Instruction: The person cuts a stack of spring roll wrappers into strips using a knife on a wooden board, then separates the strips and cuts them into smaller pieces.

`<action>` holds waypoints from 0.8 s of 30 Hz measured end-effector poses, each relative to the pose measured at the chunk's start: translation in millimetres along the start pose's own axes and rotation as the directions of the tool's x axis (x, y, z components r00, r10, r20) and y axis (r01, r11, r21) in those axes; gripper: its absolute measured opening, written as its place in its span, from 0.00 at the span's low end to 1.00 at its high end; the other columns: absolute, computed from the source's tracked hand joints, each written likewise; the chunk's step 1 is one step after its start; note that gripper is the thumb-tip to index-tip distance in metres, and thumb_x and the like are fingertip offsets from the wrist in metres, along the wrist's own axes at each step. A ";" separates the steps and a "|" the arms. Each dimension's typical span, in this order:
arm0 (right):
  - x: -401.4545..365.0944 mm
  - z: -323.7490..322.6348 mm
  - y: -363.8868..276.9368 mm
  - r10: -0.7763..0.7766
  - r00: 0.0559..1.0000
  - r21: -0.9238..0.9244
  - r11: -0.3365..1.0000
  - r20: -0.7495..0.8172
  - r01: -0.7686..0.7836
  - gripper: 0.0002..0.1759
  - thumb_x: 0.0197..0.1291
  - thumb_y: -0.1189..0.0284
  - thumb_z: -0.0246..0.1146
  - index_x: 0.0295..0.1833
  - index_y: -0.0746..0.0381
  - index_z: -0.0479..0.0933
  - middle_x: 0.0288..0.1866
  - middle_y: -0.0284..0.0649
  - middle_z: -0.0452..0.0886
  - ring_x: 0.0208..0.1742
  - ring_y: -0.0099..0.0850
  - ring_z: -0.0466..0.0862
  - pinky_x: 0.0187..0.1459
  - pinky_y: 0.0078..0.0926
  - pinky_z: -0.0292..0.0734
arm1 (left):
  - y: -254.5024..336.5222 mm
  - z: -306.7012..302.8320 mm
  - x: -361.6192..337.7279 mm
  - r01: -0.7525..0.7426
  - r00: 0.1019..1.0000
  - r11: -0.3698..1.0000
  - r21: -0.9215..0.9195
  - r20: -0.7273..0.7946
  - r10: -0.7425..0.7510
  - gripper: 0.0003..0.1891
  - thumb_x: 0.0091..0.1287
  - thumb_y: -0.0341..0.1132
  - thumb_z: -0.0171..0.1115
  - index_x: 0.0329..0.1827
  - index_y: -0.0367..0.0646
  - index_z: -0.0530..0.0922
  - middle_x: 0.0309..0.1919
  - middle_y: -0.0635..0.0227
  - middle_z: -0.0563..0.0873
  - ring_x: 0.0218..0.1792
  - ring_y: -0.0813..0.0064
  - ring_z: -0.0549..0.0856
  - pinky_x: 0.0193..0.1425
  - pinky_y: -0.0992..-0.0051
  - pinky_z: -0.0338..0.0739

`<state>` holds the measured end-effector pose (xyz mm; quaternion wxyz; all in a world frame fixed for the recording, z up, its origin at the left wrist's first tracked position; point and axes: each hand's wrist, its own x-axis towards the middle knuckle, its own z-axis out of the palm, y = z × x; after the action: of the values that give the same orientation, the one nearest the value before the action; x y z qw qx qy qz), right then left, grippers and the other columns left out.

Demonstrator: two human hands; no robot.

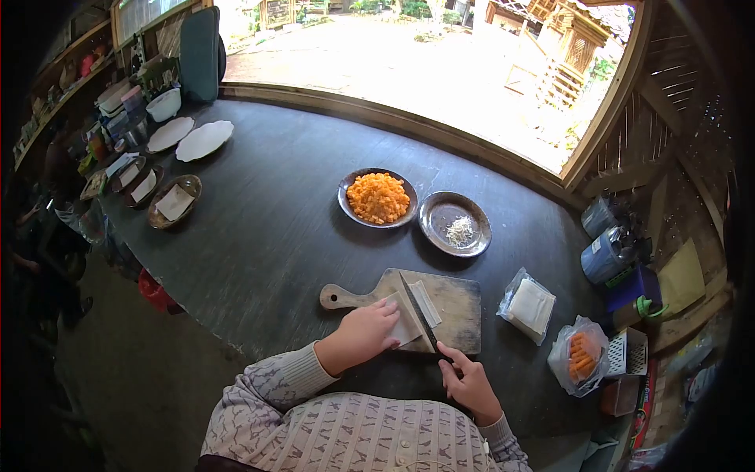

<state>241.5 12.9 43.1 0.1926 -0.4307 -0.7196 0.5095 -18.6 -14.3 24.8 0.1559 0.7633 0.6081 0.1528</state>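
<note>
A wooden cutting board [462, 315] with a handle lies on the dark table in front of me. My left hand [366, 332] rests with its fingertips on a pale flat sheet [403, 324] on the board. My right hand [469, 384] grips a knife [421, 313] by its dark handle, the blade lying along the sheet's right edge. Just right of the blade are thin cut strips [425, 304]. Beyond the board stand a bowl of orange diced food [377, 197] and a brown plate [437, 224] with a small heap of white shreds.
A plastic packet of white sheets [528, 306] and a bag of orange pieces [580, 358] lie at the right, near a blue container [604, 256]. White plates [204, 141] and brown dishes [176, 201] stand at the far left. A window frame [377, 116] borders the table's back.
</note>
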 end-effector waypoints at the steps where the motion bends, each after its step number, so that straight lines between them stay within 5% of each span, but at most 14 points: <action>1: -1.3 0.2 -1.4 -0.012 1.000 0.017 1.000 0.010 0.012 0.21 0.70 0.73 0.60 0.67 0.58 0.75 0.18 0.34 0.77 0.17 0.17 0.74 0.21 0.20 0.71 | 2.3 -1.7 0.0 -0.001 1.000 1.000 -0.003 0.001 0.001 0.27 0.64 0.47 0.67 0.62 0.39 0.76 0.69 0.57 0.74 0.72 0.58 0.70 0.68 0.60 0.72; 3: -2.0 0.0 -1.8 -0.024 0.999 0.036 0.999 0.023 0.023 0.21 0.70 0.73 0.60 0.68 0.58 0.74 0.19 0.31 0.76 0.17 0.15 0.73 0.21 0.18 0.69 | 8.4 -7.6 -2.3 0.045 0.999 0.994 0.096 0.021 -0.047 0.26 0.64 0.48 0.67 0.60 0.42 0.77 0.69 0.61 0.75 0.73 0.63 0.69 0.67 0.53 0.68; 5: -1.2 0.1 -1.3 -0.078 0.997 -0.068 0.994 0.021 0.079 0.21 0.67 0.74 0.62 0.66 0.59 0.76 0.19 0.46 0.77 0.19 0.20 0.75 0.25 0.23 0.72 | 9.1 -7.0 -2.2 0.050 0.998 0.993 0.109 0.018 -0.053 0.25 0.64 0.49 0.67 0.58 0.43 0.78 0.69 0.62 0.75 0.73 0.65 0.69 0.66 0.51 0.66; 8: -1.5 1.4 -2.9 -0.077 0.996 -0.071 0.994 0.037 0.079 0.21 0.66 0.74 0.63 0.65 0.59 0.76 0.22 0.50 0.77 0.19 0.22 0.75 0.27 0.24 0.72 | 11.4 -8.3 -3.1 0.055 0.998 0.991 0.119 0.001 -0.055 0.24 0.64 0.50 0.66 0.56 0.43 0.78 0.69 0.64 0.75 0.72 0.67 0.70 0.66 0.50 0.64; 15: -2.1 3.6 -6.6 -0.095 0.995 -0.139 0.985 0.042 0.100 0.21 0.65 0.73 0.63 0.64 0.58 0.77 0.26 0.55 0.79 0.18 0.29 0.77 0.27 0.26 0.73 | 12.9 -1.3 -2.4 0.038 0.998 0.984 0.173 -0.054 -0.029 0.23 0.65 0.50 0.66 0.54 0.42 0.79 0.63 0.66 0.79 0.69 0.68 0.72 0.64 0.51 0.65; 24: -1.9 3.8 -12.1 -0.136 0.990 -0.209 0.968 0.034 0.141 0.20 0.65 0.74 0.63 0.63 0.57 0.77 0.33 0.58 0.83 0.30 0.47 0.87 0.32 0.31 0.78 | 14.0 1.0 -1.9 0.034 0.997 0.978 0.205 -0.073 -0.019 0.23 0.65 0.51 0.65 0.53 0.42 0.79 0.60 0.66 0.79 0.68 0.68 0.73 0.64 0.52 0.65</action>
<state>234.7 7.8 52.8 0.1739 -0.3923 -0.7997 0.4200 -6.2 -19.2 29.7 0.0564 0.7613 0.6359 0.1137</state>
